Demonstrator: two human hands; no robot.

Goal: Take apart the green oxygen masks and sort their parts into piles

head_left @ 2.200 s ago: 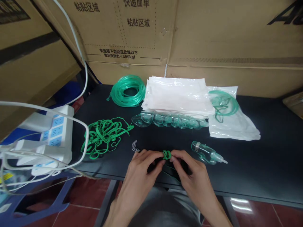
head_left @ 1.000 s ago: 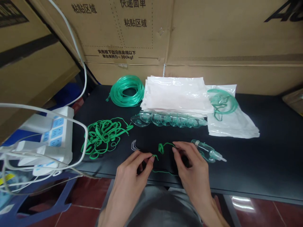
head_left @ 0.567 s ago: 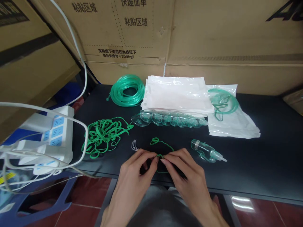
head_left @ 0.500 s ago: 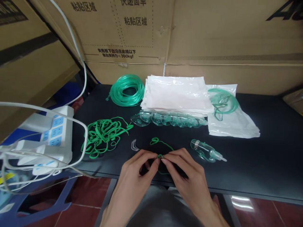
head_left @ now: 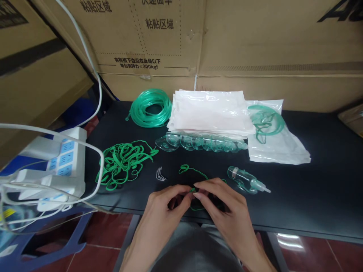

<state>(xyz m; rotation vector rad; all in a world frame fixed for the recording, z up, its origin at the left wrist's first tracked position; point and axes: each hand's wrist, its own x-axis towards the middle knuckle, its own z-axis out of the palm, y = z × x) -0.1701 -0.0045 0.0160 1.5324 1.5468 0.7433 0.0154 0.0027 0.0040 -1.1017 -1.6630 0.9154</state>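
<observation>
Near the table's front edge, my left hand (head_left: 170, 206) and my right hand (head_left: 224, 202) meet fingertip to fingertip. Both pinch a thin green elastic cord (head_left: 195, 170), whose looped end lies on the table beyond them; the bit between the fingers is mostly hidden. To the right lies a clear green oxygen mask (head_left: 245, 179) with a pale connector. Left of the hands are several thin white metal strips (head_left: 161, 174) and a tangled heap of green elastic cord (head_left: 121, 162).
Behind, a row of nested masks (head_left: 201, 142) lies before a stack of white pouches (head_left: 210, 111). A coil of green tubing (head_left: 150, 107) is at left, a bagged mask set (head_left: 268, 121) at right. A power strip (head_left: 68, 160) with white cables stands left; cardboard boxes (head_left: 255, 41) wall the back.
My right fingers have shifted over the cord, and the small loop that stood up between my fingertips is now drawn down and mostly covered. The view has moved slightly.
</observation>
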